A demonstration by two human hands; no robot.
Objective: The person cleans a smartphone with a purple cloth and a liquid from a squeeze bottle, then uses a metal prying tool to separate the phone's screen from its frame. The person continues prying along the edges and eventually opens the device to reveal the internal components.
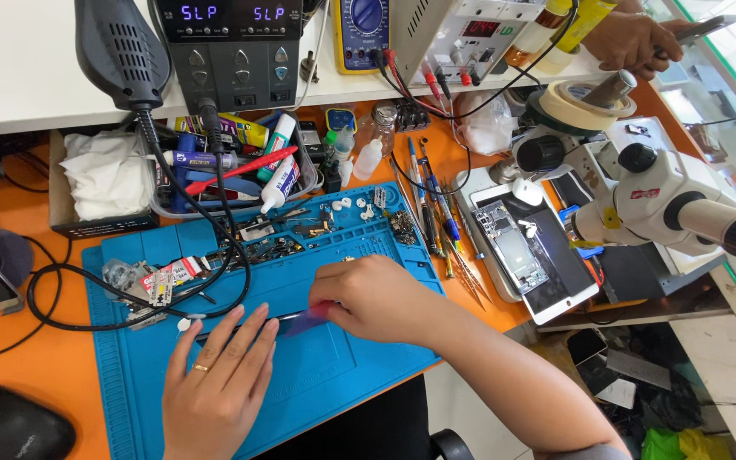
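1. Left hand [215,379] lies flat, fingers spread, pinning a dark phone [244,324] to the blue mat [334,375] on the desk [44,358].
2. Right hand [376,298] pinches a thin translucent pick [304,321] at the phone's edge.
3. Likely prying a seam; next calls for shallow, steady sliding while the phone is pinned.

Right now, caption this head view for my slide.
Left hand steadies a dark phone on a blue mat; right hand works a thin card.
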